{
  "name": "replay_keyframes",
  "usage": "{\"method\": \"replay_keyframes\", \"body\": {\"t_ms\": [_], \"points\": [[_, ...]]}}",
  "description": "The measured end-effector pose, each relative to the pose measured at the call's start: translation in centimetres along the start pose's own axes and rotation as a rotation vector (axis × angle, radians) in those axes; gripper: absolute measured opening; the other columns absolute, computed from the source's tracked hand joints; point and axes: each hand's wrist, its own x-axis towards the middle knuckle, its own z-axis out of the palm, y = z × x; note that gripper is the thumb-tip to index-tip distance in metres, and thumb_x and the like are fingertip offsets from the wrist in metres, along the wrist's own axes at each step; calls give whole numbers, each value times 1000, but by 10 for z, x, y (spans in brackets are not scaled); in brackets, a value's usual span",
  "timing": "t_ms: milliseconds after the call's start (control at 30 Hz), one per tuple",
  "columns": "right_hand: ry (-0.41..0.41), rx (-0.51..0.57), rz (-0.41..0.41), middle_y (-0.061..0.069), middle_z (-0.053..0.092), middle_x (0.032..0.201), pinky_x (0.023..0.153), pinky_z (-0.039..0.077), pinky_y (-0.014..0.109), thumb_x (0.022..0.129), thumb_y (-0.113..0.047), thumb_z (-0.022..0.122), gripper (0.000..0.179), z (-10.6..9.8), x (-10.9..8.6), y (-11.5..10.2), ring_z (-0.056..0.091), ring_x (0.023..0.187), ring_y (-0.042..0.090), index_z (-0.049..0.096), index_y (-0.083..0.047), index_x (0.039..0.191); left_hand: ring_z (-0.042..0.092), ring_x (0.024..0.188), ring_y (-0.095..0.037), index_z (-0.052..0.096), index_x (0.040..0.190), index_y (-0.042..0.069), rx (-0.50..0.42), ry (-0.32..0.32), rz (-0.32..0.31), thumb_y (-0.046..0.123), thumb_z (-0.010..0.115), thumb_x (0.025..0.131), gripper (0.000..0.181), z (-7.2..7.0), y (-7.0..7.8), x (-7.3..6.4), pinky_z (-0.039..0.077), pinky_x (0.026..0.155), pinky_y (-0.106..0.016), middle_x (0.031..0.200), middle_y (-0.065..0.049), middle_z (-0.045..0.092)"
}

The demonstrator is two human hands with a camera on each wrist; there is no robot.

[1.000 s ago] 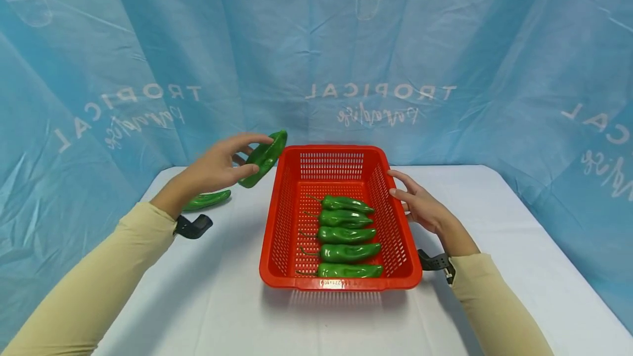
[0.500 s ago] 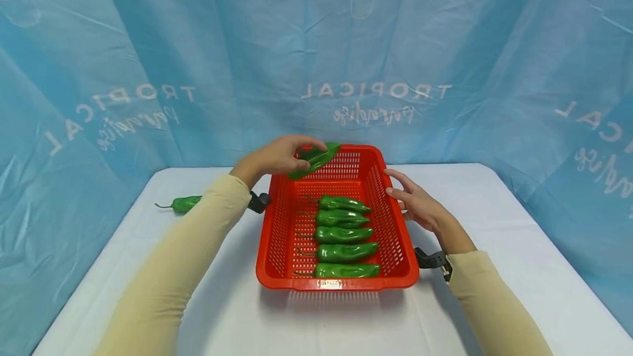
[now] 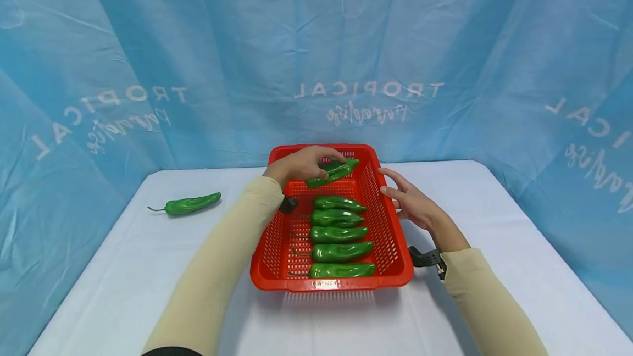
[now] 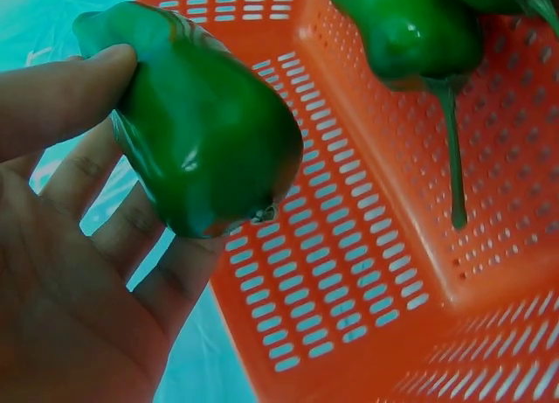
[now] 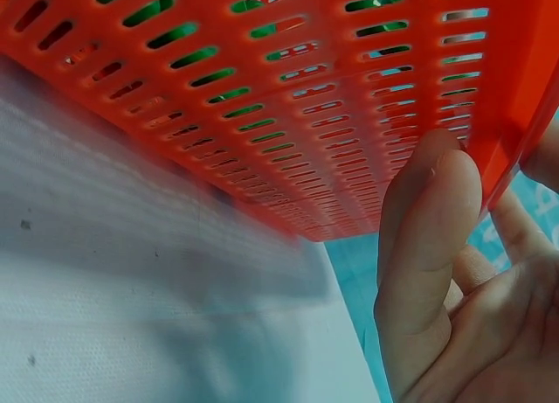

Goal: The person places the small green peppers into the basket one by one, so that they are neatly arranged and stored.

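Note:
My left hand (image 3: 307, 162) holds a glossy green pepper (image 3: 342, 171) over the far end of a red slotted plastic basket (image 3: 271, 283). In the left wrist view the thumb lies across that pepper (image 4: 210, 136), with the fingers behind it and its blunt end facing the camera. Several green peppers (image 3: 341, 234) lie in a row inside the basket, stems to the left. At the basket's right side, my right hand (image 3: 414, 202) holds the rim; the right wrist view shows the thumb (image 5: 428, 237) against the outer wall and fingers at the rim's edge.
Another green pepper (image 3: 193, 204) lies on the white-covered table (image 3: 198, 246) left of the basket, stem pointing left. A blue printed curtain (image 3: 247, 59) hangs behind the table and along both sides.
My left hand has carried the pepper rightward from beside the basket to above its far end, lower now. The pepper on the table has come fully into view. My right hand stays at the rim.

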Motion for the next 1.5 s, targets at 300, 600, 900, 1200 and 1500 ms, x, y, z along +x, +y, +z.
{"method": "replay_keyframes", "body": {"t_ms": [300,600,900,1200,1500], "points": [[14,4,-1,25,49,141,79,60,47,101,-35,53,67,-4,-1,4,75,90,19,17,-34,158,44,140,-26,57,140,23,-32,-7,-13,0,60,93,52,15,-11,22,51,104,-41,151,-1,48],[4,15,-12,27,48,142,79,60,48,101,-34,54,67,-3,1,5,76,90,19,18,-34,158,42,140,-24,61,137,25,-145,-53,-102,-2,61,92,52,24,-25,31,50,105,-44,150,-2,49],[1,28,-7,26,47,144,79,60,48,102,-34,53,66,-2,1,5,75,91,20,18,-34,158,42,141,-25,62,135,24,-154,-83,-147,-3,61,92,51,24,-29,37,47,108,-45,150,-4,50],[5,39,-7,25,47,146,79,60,48,101,-34,55,68,-1,2,5,76,93,21,18,-34,157,42,140,-25,62,135,25,-138,-105,-168,-1,60,92,50,31,-33,42,49,107,-44,148,-4,52],[12,33,-17,21,47,147,81,60,48,99,-34,57,70,-1,1,6,75,96,24,17,-36,157,46,136,-24,63,135,24,-136,-151,-191,1,62,92,49,38,-40,50,50,106,-42,145,-4,55]]}}
